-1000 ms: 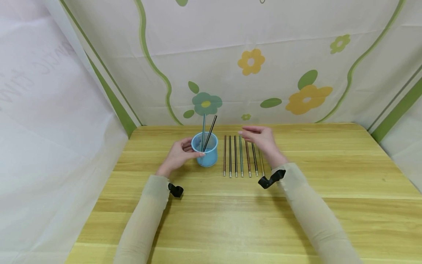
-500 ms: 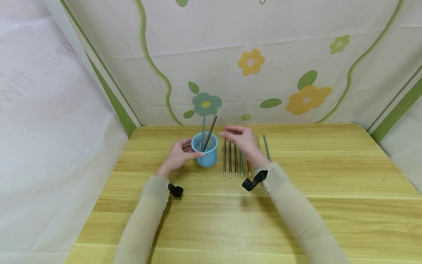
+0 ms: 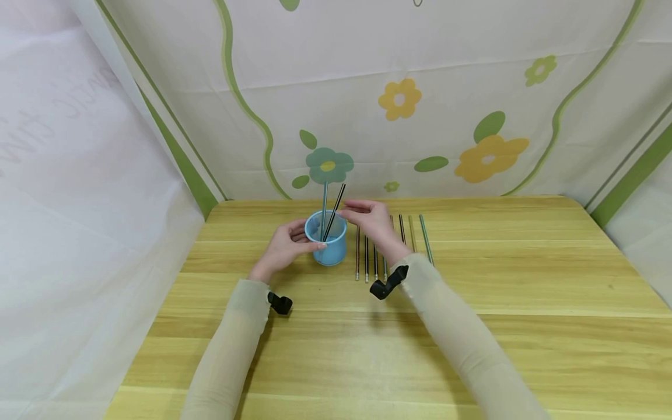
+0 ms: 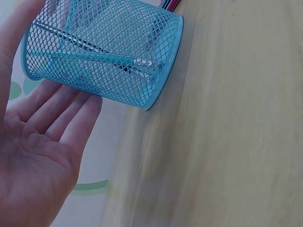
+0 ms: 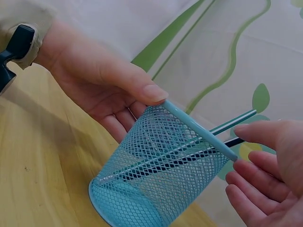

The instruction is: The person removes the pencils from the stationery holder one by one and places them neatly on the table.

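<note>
A light-blue mesh pen holder (image 3: 329, 255) stands upright on the table, with a blue pencil (image 3: 324, 201) and a black pencil (image 3: 336, 205) leaning in it. My left hand (image 3: 284, 249) holds it from the left, thumb at the near side and fingers behind; in the left wrist view the fingers (image 4: 78, 125) lie along the mesh. At the right of the rim is my right hand (image 3: 374, 224), its fingertips close to the black pencil. The right wrist view shows the thumb and loosely bent fingers (image 5: 258, 172) apart; whether they touch the rim is unclear.
Several pencils lie in a row right of the holder, among them a brown pencil (image 3: 357, 254), a yellow pencil (image 3: 412, 233) and a teal pencil (image 3: 426, 236). My right forearm covers part of the row. A flowered cloth (image 3: 357, 105) hangs behind the wooden table (image 3: 336, 361).
My right hand has moved left across the row of pencils to the holder's rim, uncovering the pencils at the row's right end. My left hand and the holder have stayed put.
</note>
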`<state>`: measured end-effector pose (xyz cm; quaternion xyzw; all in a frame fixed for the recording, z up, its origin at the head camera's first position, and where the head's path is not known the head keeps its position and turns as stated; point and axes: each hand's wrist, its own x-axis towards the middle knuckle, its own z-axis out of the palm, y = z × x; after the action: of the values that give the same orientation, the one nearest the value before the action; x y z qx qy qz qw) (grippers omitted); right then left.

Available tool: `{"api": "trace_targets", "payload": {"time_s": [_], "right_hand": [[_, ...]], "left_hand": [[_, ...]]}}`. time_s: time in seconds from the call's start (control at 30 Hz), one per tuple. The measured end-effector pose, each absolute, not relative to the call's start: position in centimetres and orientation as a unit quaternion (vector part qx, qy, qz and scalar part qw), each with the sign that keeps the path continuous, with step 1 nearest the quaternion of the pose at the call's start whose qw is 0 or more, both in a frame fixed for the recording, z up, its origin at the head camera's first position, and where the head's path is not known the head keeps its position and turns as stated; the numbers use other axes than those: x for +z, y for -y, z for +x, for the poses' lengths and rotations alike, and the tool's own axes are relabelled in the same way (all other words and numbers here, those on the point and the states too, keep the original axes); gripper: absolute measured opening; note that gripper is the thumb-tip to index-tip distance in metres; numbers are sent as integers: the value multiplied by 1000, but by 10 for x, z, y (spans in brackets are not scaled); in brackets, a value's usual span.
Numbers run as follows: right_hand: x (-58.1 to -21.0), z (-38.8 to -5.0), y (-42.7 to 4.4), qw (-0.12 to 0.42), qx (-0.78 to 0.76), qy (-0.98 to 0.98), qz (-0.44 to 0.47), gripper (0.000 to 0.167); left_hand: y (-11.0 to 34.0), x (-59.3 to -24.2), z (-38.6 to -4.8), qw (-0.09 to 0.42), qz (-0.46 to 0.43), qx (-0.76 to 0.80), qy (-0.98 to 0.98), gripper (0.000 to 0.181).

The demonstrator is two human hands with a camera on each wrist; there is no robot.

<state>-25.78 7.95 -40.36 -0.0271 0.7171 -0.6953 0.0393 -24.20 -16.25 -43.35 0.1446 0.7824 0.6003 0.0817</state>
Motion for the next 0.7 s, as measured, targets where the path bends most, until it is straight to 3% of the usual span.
{"api": "trace_targets", "payload": {"time_s": [0.7], "right_hand": [[-412,-265,-63,-2,-693,-721,-13,30]], "left_hand": [[163,-435,-243,84,149,605,-777,70]]}}
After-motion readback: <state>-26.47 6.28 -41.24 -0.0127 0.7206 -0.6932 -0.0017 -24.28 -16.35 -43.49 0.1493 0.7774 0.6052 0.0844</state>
